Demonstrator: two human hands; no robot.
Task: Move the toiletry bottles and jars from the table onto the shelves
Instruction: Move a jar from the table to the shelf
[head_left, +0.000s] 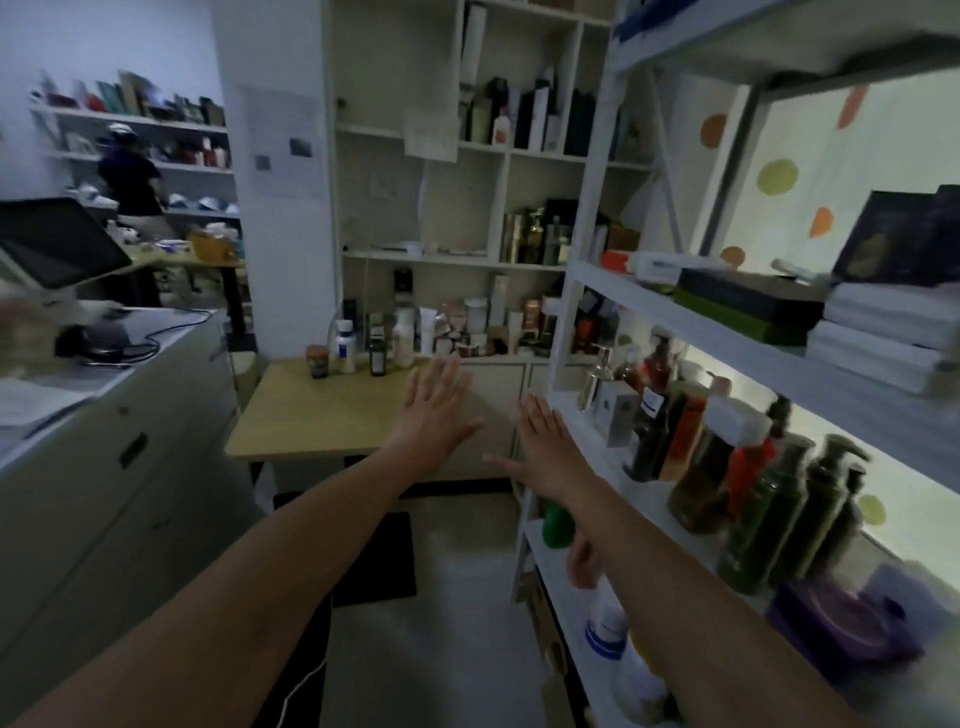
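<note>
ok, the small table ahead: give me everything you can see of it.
The table has a thin, level, light wood-look top on dark legs, mostly hidden. It stands before the pale cabinet. A brown jar and three bottles stand upright along its far edge. The left hand overlaps its right side in view; contact cannot be told.

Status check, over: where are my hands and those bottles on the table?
Both open: left hand, right hand, fingers straight, holding nothing. Bottles and a jar stand at the table far edge, untouched. Nothing seen between hands and them.
</note>
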